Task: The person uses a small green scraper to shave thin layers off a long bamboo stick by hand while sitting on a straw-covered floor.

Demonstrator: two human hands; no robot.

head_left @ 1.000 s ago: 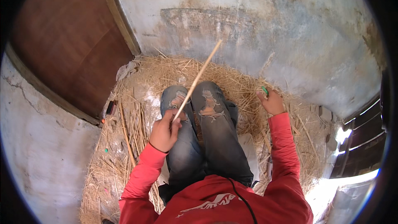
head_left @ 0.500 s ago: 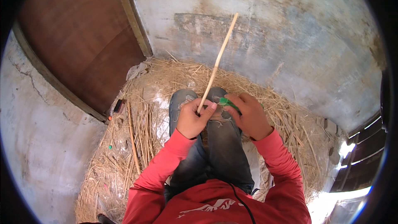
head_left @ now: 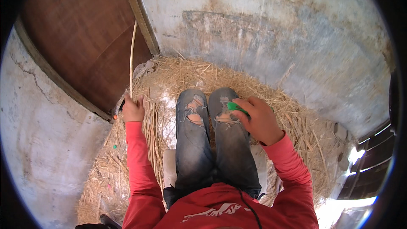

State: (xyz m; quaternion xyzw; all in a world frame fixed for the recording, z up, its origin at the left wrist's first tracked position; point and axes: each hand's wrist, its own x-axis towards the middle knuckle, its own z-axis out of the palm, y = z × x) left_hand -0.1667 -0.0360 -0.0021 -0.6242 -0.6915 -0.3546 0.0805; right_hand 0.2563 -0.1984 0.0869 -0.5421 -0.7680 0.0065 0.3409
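Out to the left, my left hand [head_left: 134, 110] is closed round the lower end of a long, thin, pale stick [head_left: 132, 55]. The stick points up and away, in front of the brown door panel. Over my right knee, my right hand [head_left: 259, 121] grips a green tool with a dark edge [head_left: 237, 107]; fingers cover most of it, so its exact kind cannot be made out. A wide gap separates the two hands. Below the left hand lies a bundle of long dry stalks [head_left: 153, 144] on the floor.
I sit on a low pale seat [head_left: 169, 167] with my jeans-clad knees [head_left: 193, 118] forward. Loose straw [head_left: 220, 74] covers the floor. A weathered wall [head_left: 271, 29] rises ahead, beside the brown panel [head_left: 85, 29] in its wooden frame. A crumpled cloth [head_left: 143, 68] lies at the corner.
My left hand has swung left from between the knees, carrying the stick away from the green tool. My right hand stays nearly in place over the right knee.
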